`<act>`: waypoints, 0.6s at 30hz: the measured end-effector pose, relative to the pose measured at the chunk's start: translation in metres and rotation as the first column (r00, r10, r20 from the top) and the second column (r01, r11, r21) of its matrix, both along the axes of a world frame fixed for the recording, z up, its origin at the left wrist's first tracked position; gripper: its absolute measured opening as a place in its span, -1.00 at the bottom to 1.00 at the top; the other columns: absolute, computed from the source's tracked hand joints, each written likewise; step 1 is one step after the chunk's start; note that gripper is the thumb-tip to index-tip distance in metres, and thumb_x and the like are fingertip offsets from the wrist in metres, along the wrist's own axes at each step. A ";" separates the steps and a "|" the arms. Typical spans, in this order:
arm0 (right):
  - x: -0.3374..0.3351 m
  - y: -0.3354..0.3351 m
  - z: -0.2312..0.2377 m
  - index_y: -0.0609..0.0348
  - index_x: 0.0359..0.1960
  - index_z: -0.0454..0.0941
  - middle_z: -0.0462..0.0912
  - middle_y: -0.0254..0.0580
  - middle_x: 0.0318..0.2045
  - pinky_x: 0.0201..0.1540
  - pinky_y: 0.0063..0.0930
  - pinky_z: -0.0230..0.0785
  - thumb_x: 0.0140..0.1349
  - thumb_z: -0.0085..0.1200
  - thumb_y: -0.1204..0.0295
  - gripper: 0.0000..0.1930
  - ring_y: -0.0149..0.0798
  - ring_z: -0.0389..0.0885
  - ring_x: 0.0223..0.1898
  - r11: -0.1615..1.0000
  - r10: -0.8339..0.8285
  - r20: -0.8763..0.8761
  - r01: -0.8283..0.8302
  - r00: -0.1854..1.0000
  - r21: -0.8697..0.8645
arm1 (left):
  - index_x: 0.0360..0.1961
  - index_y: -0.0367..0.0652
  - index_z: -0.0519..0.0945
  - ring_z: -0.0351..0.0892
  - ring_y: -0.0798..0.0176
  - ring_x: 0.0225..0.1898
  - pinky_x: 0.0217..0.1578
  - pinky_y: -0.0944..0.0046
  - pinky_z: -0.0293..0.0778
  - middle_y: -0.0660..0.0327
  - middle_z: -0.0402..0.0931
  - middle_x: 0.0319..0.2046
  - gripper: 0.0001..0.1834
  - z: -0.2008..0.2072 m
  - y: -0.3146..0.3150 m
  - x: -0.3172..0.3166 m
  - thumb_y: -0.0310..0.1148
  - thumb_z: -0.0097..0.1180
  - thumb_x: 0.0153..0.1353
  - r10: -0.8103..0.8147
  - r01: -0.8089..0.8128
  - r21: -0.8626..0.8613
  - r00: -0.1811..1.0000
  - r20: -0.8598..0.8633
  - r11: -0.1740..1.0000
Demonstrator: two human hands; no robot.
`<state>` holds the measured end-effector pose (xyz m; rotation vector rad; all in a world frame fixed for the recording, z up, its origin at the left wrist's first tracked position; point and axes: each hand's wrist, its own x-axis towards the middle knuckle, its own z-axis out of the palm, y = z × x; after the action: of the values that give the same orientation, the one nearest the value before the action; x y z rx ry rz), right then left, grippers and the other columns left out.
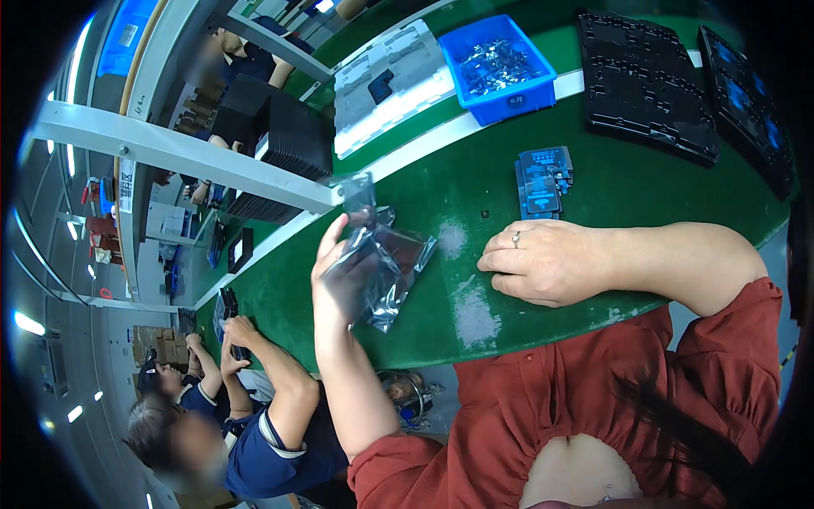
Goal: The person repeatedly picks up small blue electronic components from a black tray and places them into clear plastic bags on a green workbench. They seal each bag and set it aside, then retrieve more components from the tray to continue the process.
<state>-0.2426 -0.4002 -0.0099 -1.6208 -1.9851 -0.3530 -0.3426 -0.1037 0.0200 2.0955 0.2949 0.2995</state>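
Observation:
My left hand (329, 265) is raised over the left part of the green table and grips crumpled clear plastic film (400, 265). The shiny film hangs to the right of the fingers and hides some of them. Palm down on the table, my right hand (538, 263) has its fingers bent and close together, a ring on one of them. Whatever lies under those fingers is hidden. Just beyond the right hand is a small stack of flat dark phone batteries (543, 180) with blue print, its near end close to the knuckles.
A blue bin (500, 106) of small metallic parts stands at the back. Black moulded trays (649, 93) lie at the far right. A white foam tray (394, 93) holds one dark piece. A metal frame bar (212, 153) crosses the left; a co-worker (275, 433) sits at lower left.

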 end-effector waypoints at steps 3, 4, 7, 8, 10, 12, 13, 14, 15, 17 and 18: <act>-0.002 -0.001 0.002 0.21 -0.59 0.49 0.44 -0.17 -0.40 -0.24 -0.33 0.38 -0.13 0.08 0.41 -0.87 -0.19 0.47 -0.25 1.000 0.013 -0.007 -0.013 1.000 -0.011 | -0.20 -0.28 0.63 0.45 0.03 0.09 0.10 0.23 0.33 -0.10 0.52 -0.06 -0.66 -0.022 0.010 0.018 -0.52 0.27 -0.11 0.154 -0.140 0.074 0.958 -0.241 0.987; -0.003 -0.001 0.002 0.22 -0.59 0.49 0.44 -0.17 -0.41 -0.24 -0.33 0.38 -0.13 0.08 0.41 -0.87 -0.19 0.48 -0.26 1.000 0.015 -0.011 -0.015 1.000 -0.015 | -0.19 -0.30 0.62 0.45 -0.01 0.08 0.09 0.19 0.34 -0.12 0.50 -0.03 -0.65 -0.025 0.010 0.017 -0.52 0.26 -0.10 0.101 -0.039 0.293 0.975 -0.198 0.955; -0.002 0.000 -0.002 0.22 -0.61 0.48 0.43 -0.17 -0.42 -0.25 -0.33 0.38 -0.11 0.07 0.41 -0.87 -0.19 0.48 -0.28 1.000 0.028 -0.014 -0.028 0.999 0.006 | -0.26 -0.34 0.58 0.50 -0.13 -0.10 -0.04 0.05 0.39 -0.09 0.51 -0.10 -0.74 -0.028 -0.002 0.011 -0.54 0.19 -0.05 0.055 0.049 0.650 0.989 -0.139 0.758; -0.002 -0.001 -0.002 0.22 -0.61 0.48 0.43 -0.17 -0.43 -0.25 -0.33 0.38 -0.11 0.06 0.41 -0.87 -0.19 0.48 -0.29 0.999 0.032 -0.018 -0.032 0.999 -0.010 | -0.28 -0.34 0.56 0.51 -0.13 -0.16 -0.09 0.02 0.39 -0.06 0.52 -0.19 -0.76 -0.027 -0.014 0.008 -0.54 0.19 -0.05 0.055 0.009 0.703 0.996 -0.069 0.711; -0.002 -0.001 0.000 0.22 -0.61 0.48 0.43 -0.17 -0.43 -0.25 -0.33 0.38 -0.10 0.06 0.41 -0.87 -0.19 0.49 -0.30 0.998 0.054 -0.019 -0.055 0.998 -0.038 | -0.33 -0.31 0.54 0.50 -0.09 -0.35 -0.28 0.04 0.42 0.04 0.49 -0.40 -0.81 -0.033 -0.016 -0.003 -0.53 0.18 -0.02 0.023 -0.101 0.775 0.994 0.111 0.623; -0.005 -0.002 -0.004 0.21 -0.60 0.48 0.42 -0.17 -0.44 -0.26 -0.34 0.38 -0.10 0.05 0.40 -0.87 -0.19 0.48 -0.31 0.996 0.071 -0.027 -0.072 0.997 -0.044 | -0.31 -0.29 0.55 0.51 -0.04 -0.38 -0.33 0.13 0.43 0.06 0.48 -0.42 -0.82 -0.024 -0.018 -0.020 -0.53 0.17 0.00 0.053 -0.166 0.645 0.980 0.191 0.745; -0.006 -0.001 -0.008 0.20 -0.60 0.48 0.42 -0.17 -0.45 -0.26 -0.34 0.38 -0.10 0.05 0.40 -0.88 -0.20 0.48 -0.32 0.995 0.078 -0.034 -0.080 0.996 -0.052 | -0.30 -0.28 0.56 0.51 -0.02 -0.39 -0.35 0.17 0.44 0.07 0.48 -0.44 -0.82 -0.020 -0.021 -0.028 -0.53 0.16 0.01 0.073 -0.193 0.568 0.971 0.227 0.800; -0.007 -0.001 -0.012 0.20 -0.60 0.48 0.42 -0.18 -0.45 -0.26 -0.35 0.38 -0.10 0.05 0.40 -0.88 -0.20 0.48 -0.32 0.994 0.085 -0.045 -0.088 0.995 -0.072 | -0.27 -0.30 0.54 0.56 0.15 -0.40 -0.36 0.25 0.46 0.13 0.53 -0.41 -0.82 -0.010 -0.028 -0.037 -0.58 0.06 0.04 0.064 -0.242 0.614 0.953 0.297 0.751; -0.010 -0.001 -0.012 0.19 -0.60 0.48 0.41 -0.19 -0.45 -0.26 -0.35 0.38 -0.11 0.05 0.40 -0.88 -0.21 0.48 -0.33 0.990 0.101 -0.054 -0.105 0.993 -0.089 | -0.18 -0.34 0.50 0.56 0.11 -0.37 -0.35 0.21 0.47 0.10 0.54 -0.38 -0.76 -0.009 -0.014 -0.056 -0.48 0.06 0.11 0.117 -0.174 0.203 0.957 0.266 0.964; -0.017 -0.001 -0.007 0.18 -0.60 0.48 0.41 -0.20 -0.46 -0.26 -0.36 0.37 -0.11 0.04 0.40 -0.88 -0.22 0.47 -0.33 0.981 0.168 -0.058 -0.173 0.984 -0.094 | -0.10 -0.38 0.47 0.56 0.06 -0.34 -0.32 0.17 0.49 0.04 0.54 -0.33 -0.67 0.018 -0.007 -0.109 -0.37 0.07 0.18 0.358 -0.193 -0.479 0.890 0.282 0.856; -0.021 -0.003 -0.006 0.17 -0.59 0.48 0.40 -0.20 -0.46 -0.25 -0.36 0.37 -0.10 0.04 0.39 -0.88 -0.22 0.47 -0.34 0.977 0.185 -0.044 -0.189 0.982 -0.103 | -0.10 -0.39 0.47 0.56 0.04 -0.33 -0.31 0.16 0.48 0.02 0.54 -0.32 -0.67 0.033 -0.008 -0.138 -0.36 0.07 0.18 0.423 -0.250 -0.442 0.835 0.352 0.861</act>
<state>-0.2637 -0.4029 -0.0154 -1.4758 -2.1416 -0.1488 -0.4807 -0.1115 0.0533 1.5262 0.4207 0.8529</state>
